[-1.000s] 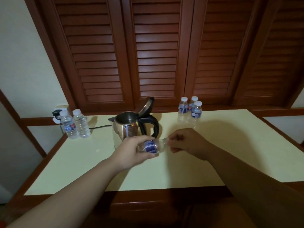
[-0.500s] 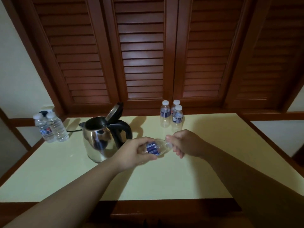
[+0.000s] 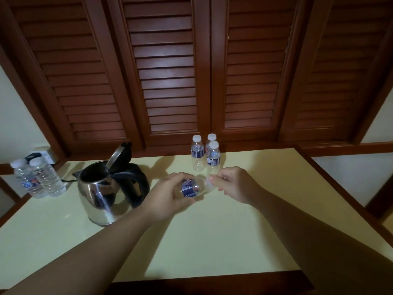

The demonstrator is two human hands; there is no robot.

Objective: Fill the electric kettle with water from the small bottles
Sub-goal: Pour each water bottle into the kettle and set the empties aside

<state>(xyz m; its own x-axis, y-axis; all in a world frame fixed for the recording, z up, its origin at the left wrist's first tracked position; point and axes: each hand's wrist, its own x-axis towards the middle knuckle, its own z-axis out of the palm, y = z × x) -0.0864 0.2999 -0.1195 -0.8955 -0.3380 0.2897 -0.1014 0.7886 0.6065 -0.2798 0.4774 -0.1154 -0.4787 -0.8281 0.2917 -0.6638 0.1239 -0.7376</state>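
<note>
Right now the left hand [image 3: 170,195] is gripping a small bottle [image 3: 192,187] on its side above the table [image 3: 234,241], fingers curled round the labelled body, with the neck end pointing toward the right hand [image 3: 230,184]. That right hand is closing its fingers at the bottle's cap end, thumb and fingertips pinching there; the cap itself is too blurred and hidden to make out. Both hands are hovering just right of the electric kettle [image 3: 106,192], which is standing on the table with its lid [image 3: 119,155] tilted up and its dark mouth showing, the black handle facing the left hand.

Behind the hands, three capped bottles [image 3: 204,154] are standing upright in a tight cluster near the back edge of the table, just beyond the held bottle. Two more bottles [image 3: 37,179] are standing side by side at the far left corner, well apart from the hands, with the kettle between. A black cord [image 3: 68,179] is running from behind the kettle toward that corner. Brown louvred doors [image 3: 170,71] are filling the wall behind.
</note>
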